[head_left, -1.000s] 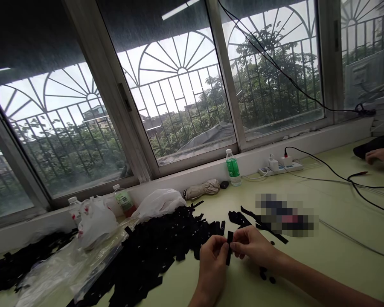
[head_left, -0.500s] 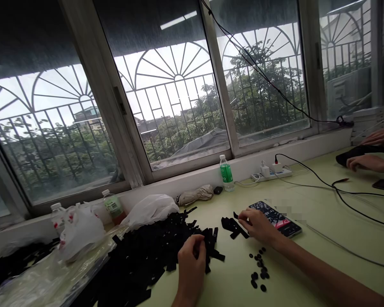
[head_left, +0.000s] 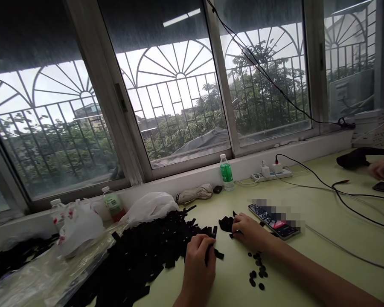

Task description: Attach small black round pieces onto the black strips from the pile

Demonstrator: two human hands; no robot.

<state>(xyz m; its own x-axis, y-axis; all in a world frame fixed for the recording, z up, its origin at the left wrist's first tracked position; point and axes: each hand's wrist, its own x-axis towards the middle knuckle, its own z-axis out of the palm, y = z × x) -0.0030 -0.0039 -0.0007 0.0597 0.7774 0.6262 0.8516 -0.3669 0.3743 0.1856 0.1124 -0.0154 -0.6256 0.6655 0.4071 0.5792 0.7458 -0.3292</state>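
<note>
My left hand (head_left: 200,262) is closed at the right edge of a large heap of black strips (head_left: 147,247), with a dark strip showing between its thumb and fingers. My right hand (head_left: 248,232) rests on the table by a small cluster of black strips (head_left: 225,224). Its fingers are curled together against that cluster, and what they pinch is hidden. Several small round black discs (head_left: 260,269) lie scattered below my right wrist. A phone (head_left: 275,221) with a lit screen lies just beyond the right forearm.
A clear plastic sheet (head_left: 35,273) and white plastic bags (head_left: 80,230) lie to the left. A green-labelled bottle (head_left: 226,172) stands by the sill near a power strip (head_left: 283,172). Cables (head_left: 326,177) cross the right side, where another person's hand (head_left: 382,168) shows.
My left hand has shifted slightly right. My right hand has moved a little left, onto the small cluster. The other person's hand at the far right has drawn away from the black item.
</note>
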